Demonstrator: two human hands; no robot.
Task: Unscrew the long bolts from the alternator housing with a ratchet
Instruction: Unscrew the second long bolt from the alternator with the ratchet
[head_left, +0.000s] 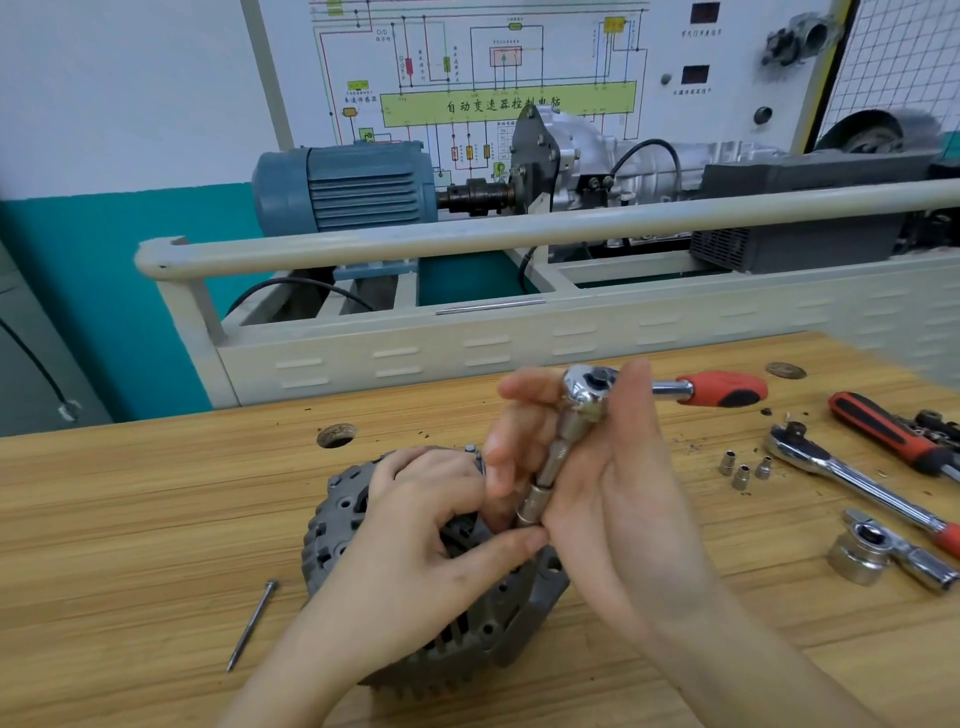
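1. The alternator housing (415, 613) lies on the wooden surface (130, 519), under and between both hands, its grey vented shell showing below the left palm.
2. The left hand (415, 525) rests on top of the housing; its fingers (498, 545) are curled closed, thumb and forefinger pinching around the lower end of the socket (532, 506), right where it meets the housing.
3. The right hand (613, 499) is cupped upright just right of the left fingers. Its fingers wrap loosely around the extension bar (558, 452), closed about it rather than spread; how firm the grip is cannot be told.
4. The ratchet (675, 389) sits above the right fingertips, its chrome head on top of the tilted extension and its red handle pointing away to the right, free of either hand.
5. One long bolt (252, 626) lies loose on the surface, well left of the left wrist.
6. Right of the right hand lie three small sockets (743, 470), a second ratchet (841, 473), a red-handled driver (893, 434) and a large socket on a bar (878, 556).
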